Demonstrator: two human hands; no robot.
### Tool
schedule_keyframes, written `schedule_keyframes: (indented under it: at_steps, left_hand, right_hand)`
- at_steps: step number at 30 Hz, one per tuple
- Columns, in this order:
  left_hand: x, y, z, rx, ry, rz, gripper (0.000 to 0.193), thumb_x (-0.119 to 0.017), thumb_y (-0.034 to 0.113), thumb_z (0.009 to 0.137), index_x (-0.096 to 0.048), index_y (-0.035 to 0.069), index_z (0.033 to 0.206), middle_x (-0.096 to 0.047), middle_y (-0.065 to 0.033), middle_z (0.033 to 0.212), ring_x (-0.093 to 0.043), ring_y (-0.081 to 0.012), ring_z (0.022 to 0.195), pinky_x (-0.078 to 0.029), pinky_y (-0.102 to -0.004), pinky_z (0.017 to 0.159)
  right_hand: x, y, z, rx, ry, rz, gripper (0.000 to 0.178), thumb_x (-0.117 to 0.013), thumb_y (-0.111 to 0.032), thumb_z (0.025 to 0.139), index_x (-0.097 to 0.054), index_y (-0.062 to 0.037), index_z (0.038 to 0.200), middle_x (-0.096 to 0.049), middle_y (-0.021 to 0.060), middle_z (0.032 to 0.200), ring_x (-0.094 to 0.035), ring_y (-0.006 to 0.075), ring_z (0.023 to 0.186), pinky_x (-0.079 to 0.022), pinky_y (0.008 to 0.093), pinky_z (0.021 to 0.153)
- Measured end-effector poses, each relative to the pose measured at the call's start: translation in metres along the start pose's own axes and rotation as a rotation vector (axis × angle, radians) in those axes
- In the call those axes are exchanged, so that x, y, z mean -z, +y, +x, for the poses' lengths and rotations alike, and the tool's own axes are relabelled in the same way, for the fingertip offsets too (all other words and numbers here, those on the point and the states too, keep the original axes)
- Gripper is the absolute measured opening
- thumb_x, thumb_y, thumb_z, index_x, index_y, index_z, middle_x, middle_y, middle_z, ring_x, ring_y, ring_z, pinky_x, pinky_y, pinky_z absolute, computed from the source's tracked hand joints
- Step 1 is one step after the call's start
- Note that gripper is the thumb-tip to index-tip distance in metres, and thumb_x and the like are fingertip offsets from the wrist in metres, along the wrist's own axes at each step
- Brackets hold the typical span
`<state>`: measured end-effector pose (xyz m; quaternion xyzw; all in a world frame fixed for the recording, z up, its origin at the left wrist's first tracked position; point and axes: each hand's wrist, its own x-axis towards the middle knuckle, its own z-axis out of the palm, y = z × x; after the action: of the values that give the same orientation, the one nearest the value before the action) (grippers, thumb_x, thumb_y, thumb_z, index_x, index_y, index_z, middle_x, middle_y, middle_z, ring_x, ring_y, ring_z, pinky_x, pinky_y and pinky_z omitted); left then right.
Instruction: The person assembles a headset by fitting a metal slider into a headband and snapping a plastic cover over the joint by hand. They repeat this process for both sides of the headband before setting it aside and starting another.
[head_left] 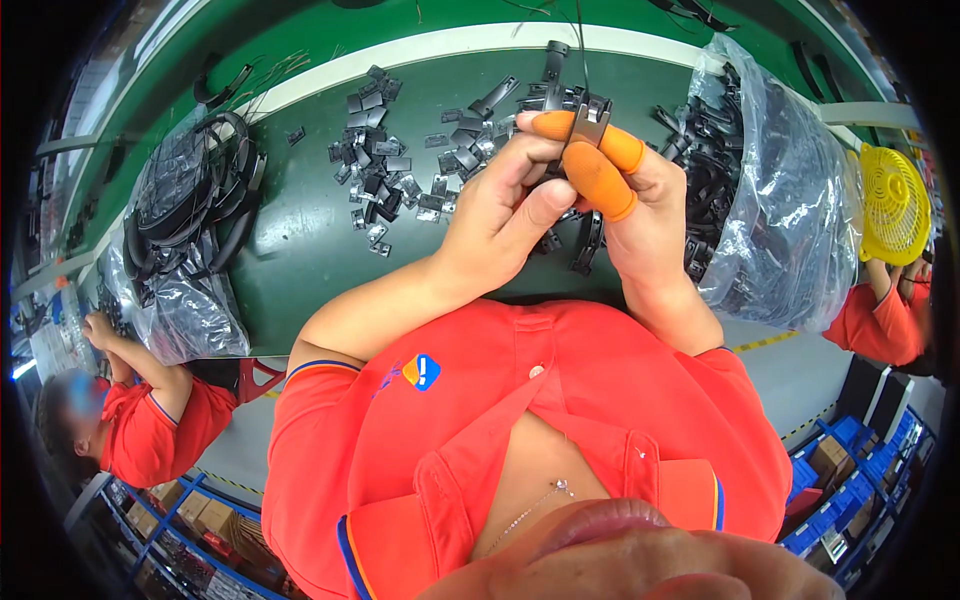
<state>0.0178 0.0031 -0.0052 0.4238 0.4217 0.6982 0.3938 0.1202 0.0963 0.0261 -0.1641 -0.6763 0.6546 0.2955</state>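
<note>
In front of my chest, both hands are together on a small black plastic clip-like piece (594, 116). A thin dark cord (581, 45) runs up from it. My right hand (645, 195) grips the piece from the right, its thumb in an orange finger cot (598, 182) pressed toward it. More orange shows around the piece on both sides. My left hand (510, 205) is closed against its lower left, with bare thumb and curled fingers. My fingers hide the piece's lower part. Small black plastic parts (375, 150) lie scattered on the green table (300, 230) beyond my left hand.
Right of my hands, a clear plastic bag (785, 200) spills black parts. Another clear bag (190, 315) with black headband-like pieces (195, 185) lies at the left. Co-workers in red sit at left (165, 420) and right (880, 325), the latter near a yellow fan (893, 203).
</note>
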Motion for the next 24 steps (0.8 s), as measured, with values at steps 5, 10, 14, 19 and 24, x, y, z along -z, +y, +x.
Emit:
schedule_keyframes:
  at_steps: [5, 10, 14, 19, 24]
  left_hand:
    - [0.001, -0.006, 0.002, -0.023, 0.029, 0.083, 0.029, -0.051, 0.023, 0.091, -0.048, -0.002, 0.105, -0.058, -0.0060, 0.082, -0.057, -0.0096, 0.072, -0.045, -0.0220, 0.065]
    - [-0.003, -0.001, 0.003, 0.049, 0.038, 0.016, 0.030, -0.050, 0.024, 0.091, -0.049, -0.002, 0.104, -0.058, -0.0058, 0.081, -0.056, -0.0094, 0.070, -0.045, -0.0221, 0.064]
    - [0.001, -0.003, 0.006, 0.029, 0.023, 0.032, 0.030, -0.051, 0.025, 0.091, -0.050, -0.002, 0.104, -0.058, -0.0059, 0.081, -0.057, -0.0102, 0.070, -0.046, -0.0231, 0.064]
    - [0.001, -0.017, -0.004, 0.042, 0.022, 0.180, 0.030, -0.052, 0.025, 0.090, -0.051, -0.001, 0.104, -0.060, -0.0060, 0.077, -0.058, -0.0109, 0.067, -0.046, -0.0245, 0.062]
    - [-0.002, -0.022, -0.007, -0.064, 0.041, 0.388, 0.026, -0.052, 0.023, 0.089, -0.051, -0.001, 0.100, -0.057, -0.0069, 0.070, -0.057, -0.0125, 0.061, -0.044, -0.0245, 0.057]
  right_hand:
    - [-0.004, 0.002, -0.006, -0.080, 0.082, 0.035, 0.024, -0.054, -0.017, 0.087, -0.061, 0.0004, 0.103, -0.062, 0.0094, 0.103, -0.056, 0.0043, 0.073, -0.039, 0.0135, 0.053]
    - [-0.003, 0.000, -0.007, -0.097, 0.074, 0.000, 0.028, -0.053, -0.022, 0.089, -0.059, -0.0005, 0.107, -0.061, 0.0090, 0.106, -0.056, 0.0057, 0.075, -0.040, 0.0147, 0.054]
    - [0.002, 0.006, -0.004, -0.073, 0.033, 0.158, 0.031, -0.052, -0.023, 0.089, -0.057, -0.0005, 0.110, -0.059, 0.0099, 0.110, -0.057, 0.0078, 0.080, -0.043, 0.0173, 0.058]
    - [0.005, -0.002, 0.001, -0.240, 0.147, 0.388, 0.028, -0.054, -0.020, 0.088, -0.057, 0.0004, 0.107, -0.061, 0.0077, 0.095, -0.056, 0.0104, 0.075, -0.044, 0.0218, 0.067]
    - [0.007, 0.004, -0.004, -0.130, 0.157, 0.348, 0.021, -0.056, -0.013, 0.087, -0.058, 0.0001, 0.103, -0.061, 0.0050, 0.084, -0.054, 0.0089, 0.067, -0.044, 0.0215, 0.059]
